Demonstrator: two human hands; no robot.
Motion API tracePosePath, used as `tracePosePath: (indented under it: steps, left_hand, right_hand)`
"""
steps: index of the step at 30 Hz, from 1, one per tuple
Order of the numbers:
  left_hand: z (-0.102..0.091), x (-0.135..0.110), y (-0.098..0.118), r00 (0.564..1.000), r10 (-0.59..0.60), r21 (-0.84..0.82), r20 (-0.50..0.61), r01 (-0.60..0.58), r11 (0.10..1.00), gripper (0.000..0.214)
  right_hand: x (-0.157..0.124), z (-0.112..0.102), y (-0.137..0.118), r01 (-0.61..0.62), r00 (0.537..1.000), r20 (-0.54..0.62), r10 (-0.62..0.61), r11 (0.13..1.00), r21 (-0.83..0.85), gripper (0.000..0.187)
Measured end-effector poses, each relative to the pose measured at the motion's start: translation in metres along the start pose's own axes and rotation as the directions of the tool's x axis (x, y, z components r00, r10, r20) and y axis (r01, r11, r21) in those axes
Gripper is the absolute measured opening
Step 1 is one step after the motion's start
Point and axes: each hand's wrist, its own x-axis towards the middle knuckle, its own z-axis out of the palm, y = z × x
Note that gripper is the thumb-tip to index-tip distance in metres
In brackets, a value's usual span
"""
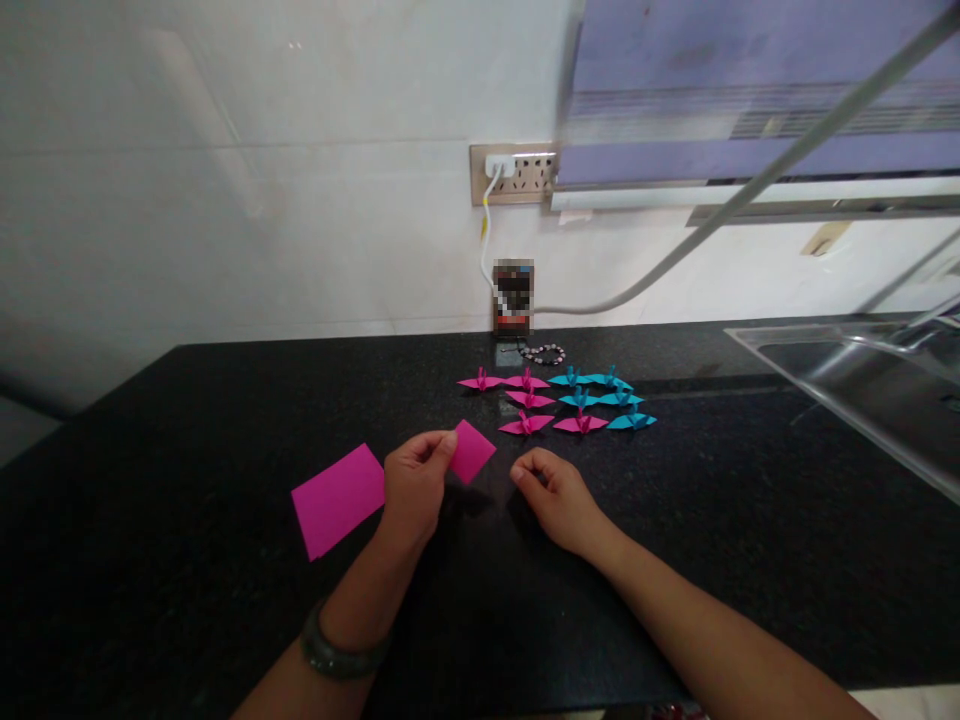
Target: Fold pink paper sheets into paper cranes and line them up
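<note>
Between the thumb and fingers of my left hand (418, 482) is a small folded pink paper square (472, 452), turned on its corner like a diamond and held above the black counter. My right hand (553, 500) is just to the right of it, apart from the paper, with its fingers curled and thumb against the index finger; I see nothing in that pinch. Left of my left hand lies a larger pink sheet of paper (337, 502), partly hidden by the hand. Beyond both hands stand several pink paper cranes (527, 424) and blue paper cranes (631, 420) in rows.
A phone-like device (514, 298), blurred out, leans on the wall with a white cable up to a socket strip (517, 174). Near it lies a beaded strap (544, 354). A grey hose (675, 255) crosses the upper right, and a metal sink (847, 400) borders the counter (187, 420).
</note>
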Motion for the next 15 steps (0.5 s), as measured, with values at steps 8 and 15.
tracePosePath:
  steps: [8,15]
  left_hand:
    - [0.009,-0.016,0.006,0.955,-0.042,0.094,0.294,0.015,0.995,0.021]
    - [0.009,-0.012,0.008,0.914,-0.194,-0.125,0.356,0.252,0.960,0.025]
  right_hand:
    - [0.000,-0.002,-0.006,-0.090,0.994,0.081,0.072,0.966,0.241,0.023]
    - [0.002,-0.002,-0.002,-0.227,0.974,0.124,0.191,0.847,0.480,0.024]
